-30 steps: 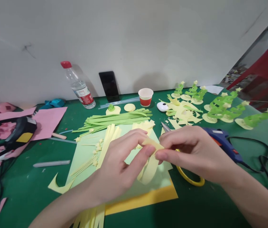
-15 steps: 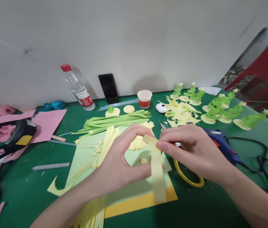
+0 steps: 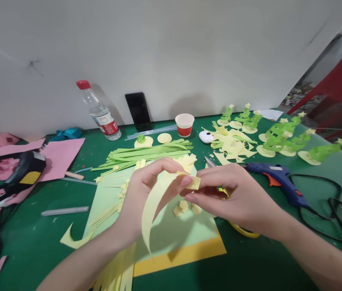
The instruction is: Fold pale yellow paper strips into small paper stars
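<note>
paper strip (image 3: 152, 204): pale yellow | table (image 3: 249, 266): green | glue gun (image 3: 286, 182): blue, orange trigger (image 3: 272, 180) | cup (image 3: 184, 128): white, red

- one left hand (image 3: 139, 196), one right hand (image 3: 233, 194)
- one held strip (image 3: 153, 198)
- one pair of scissors (image 3: 245, 232)
- one glue gun (image 3: 278, 173)
- one bottle (image 3: 106, 122)
- one phone (image 3: 138, 110)
- one cup (image 3: 184, 126)
- two discs (image 3: 164, 138)
- at least three folded pieces (image 3: 183, 206)
- at least six green trees (image 3: 324, 153)
- green strips (image 3: 152, 152), too many to count
</note>
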The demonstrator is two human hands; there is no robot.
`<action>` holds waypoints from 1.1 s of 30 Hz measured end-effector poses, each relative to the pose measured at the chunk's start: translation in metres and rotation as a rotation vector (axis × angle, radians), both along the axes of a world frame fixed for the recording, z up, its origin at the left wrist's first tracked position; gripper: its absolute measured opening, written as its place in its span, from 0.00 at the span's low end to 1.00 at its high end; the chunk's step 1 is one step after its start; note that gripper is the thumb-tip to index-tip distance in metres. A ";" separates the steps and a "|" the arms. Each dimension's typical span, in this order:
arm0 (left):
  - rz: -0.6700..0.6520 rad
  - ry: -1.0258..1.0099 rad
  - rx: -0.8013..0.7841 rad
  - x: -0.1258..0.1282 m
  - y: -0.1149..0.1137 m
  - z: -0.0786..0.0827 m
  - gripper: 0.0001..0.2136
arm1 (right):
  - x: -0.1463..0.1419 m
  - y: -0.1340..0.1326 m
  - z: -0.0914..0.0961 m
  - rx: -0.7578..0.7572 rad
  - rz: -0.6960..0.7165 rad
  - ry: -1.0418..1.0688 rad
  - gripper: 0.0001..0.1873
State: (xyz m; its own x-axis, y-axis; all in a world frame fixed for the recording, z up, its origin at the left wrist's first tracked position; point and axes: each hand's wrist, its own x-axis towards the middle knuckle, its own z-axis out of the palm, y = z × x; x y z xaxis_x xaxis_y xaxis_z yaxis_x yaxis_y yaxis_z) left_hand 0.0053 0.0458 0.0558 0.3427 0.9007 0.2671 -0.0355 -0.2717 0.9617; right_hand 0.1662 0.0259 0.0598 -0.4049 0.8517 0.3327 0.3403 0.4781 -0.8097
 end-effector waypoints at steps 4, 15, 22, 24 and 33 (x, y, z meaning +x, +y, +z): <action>0.039 0.041 -0.002 0.001 0.001 0.000 0.14 | -0.003 0.000 -0.004 -0.012 -0.003 0.060 0.22; 0.034 0.052 0.025 0.002 -0.002 0.004 0.12 | -0.002 -0.002 -0.001 -0.088 -0.023 0.058 0.21; -0.008 0.090 0.032 0.001 0.000 0.004 0.08 | 0.000 -0.002 0.004 -0.341 -0.006 0.133 0.19; -0.033 0.098 0.028 0.001 0.000 0.006 0.08 | 0.000 -0.002 0.005 -0.378 -0.013 0.151 0.20; -0.025 0.116 0.030 0.001 -0.003 0.005 0.05 | 0.002 -0.001 0.003 -0.509 0.001 0.247 0.21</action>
State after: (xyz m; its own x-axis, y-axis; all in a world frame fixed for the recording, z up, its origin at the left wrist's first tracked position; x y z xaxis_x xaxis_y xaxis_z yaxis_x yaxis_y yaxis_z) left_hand 0.0067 0.0429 0.0608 0.3955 0.8835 0.2510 0.0687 -0.3010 0.9511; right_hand 0.1678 0.0247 0.0624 -0.3684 0.9290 -0.0355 0.1115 0.0063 -0.9937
